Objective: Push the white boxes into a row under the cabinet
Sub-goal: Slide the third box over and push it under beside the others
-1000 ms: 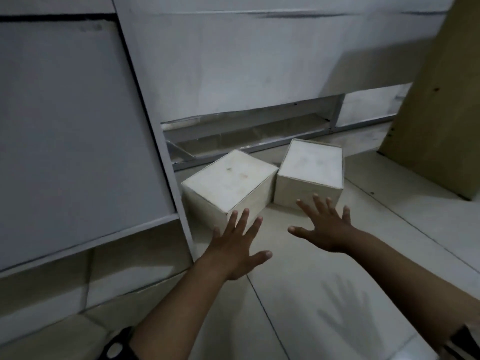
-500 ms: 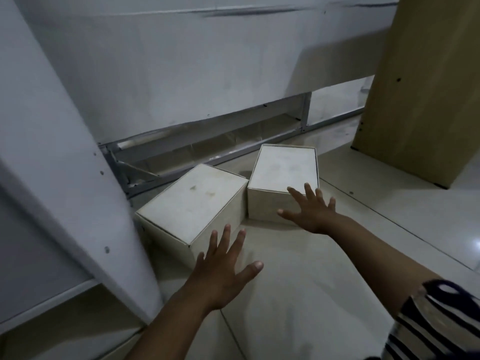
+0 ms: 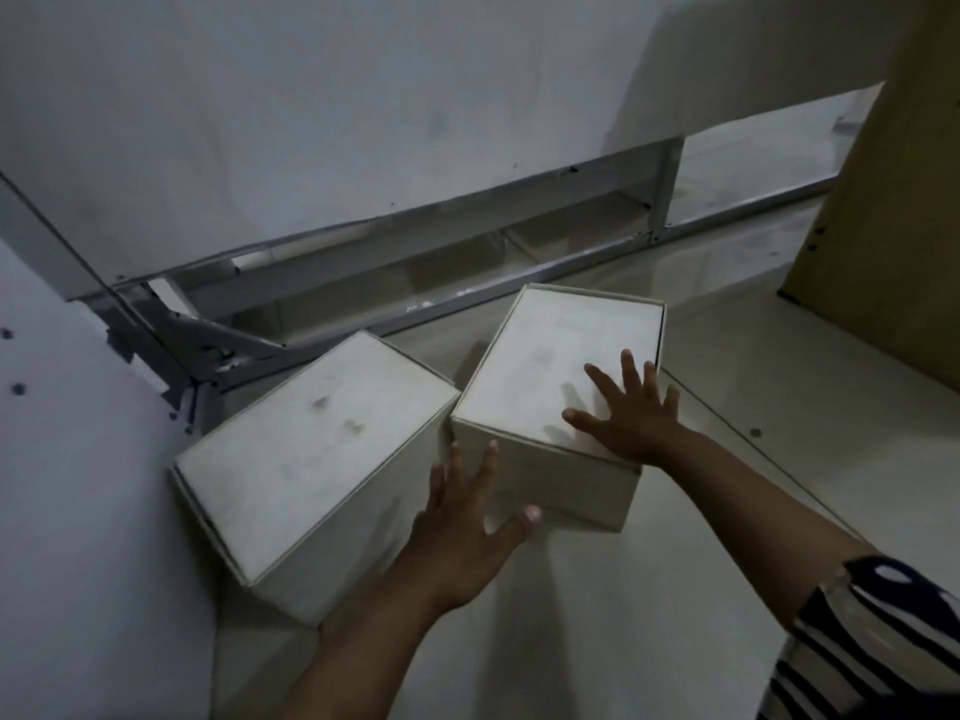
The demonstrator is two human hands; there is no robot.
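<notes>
Head view: both hands splayed flat, gripping nothing. Right hand [image 3: 631, 418] rests palm-down on right box [image 3: 550, 366] top. Left hand [image 3: 462, 537] at near side of left box [image 3: 306, 454]; contact unclear. Boxes touch at a corner on floor [image 3: 727, 407], near the gap under the cabinet [image 3: 311, 122].

Pale tiled floor [image 3: 597, 641] under two white boxes, left box [image 3: 311, 459] beside right box [image 3: 550, 387]

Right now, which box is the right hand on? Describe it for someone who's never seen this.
Find the open gap under the white cabinet; two white boxes sit on the floor before it. The right box is nearer the tan wooden panel. Unlike the left box, it has the right hand spread flat on its top.
</notes>
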